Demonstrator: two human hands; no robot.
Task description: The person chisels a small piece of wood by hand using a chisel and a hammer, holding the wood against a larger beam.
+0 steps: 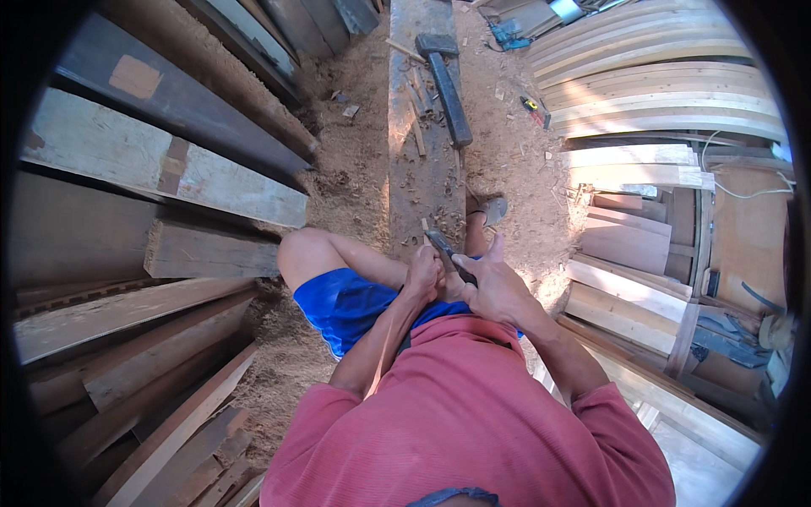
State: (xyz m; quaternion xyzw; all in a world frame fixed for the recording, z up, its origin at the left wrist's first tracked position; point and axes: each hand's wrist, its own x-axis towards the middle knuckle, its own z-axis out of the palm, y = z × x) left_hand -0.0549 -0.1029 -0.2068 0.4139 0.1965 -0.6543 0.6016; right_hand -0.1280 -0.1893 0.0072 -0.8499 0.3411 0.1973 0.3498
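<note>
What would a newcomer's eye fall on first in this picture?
The red shirt, low in the middle, and blue shorts above it likely stand out first. Near them, the right hand grips a dark knife-like tool; the left hand seems to hold a pale stick. Farther up, a dark mallet lies on a plank.

Head view: fisheye, facing down from the wearer's head; shirt (465, 397) close, long edges of plank (425, 182) running toward top.
</note>
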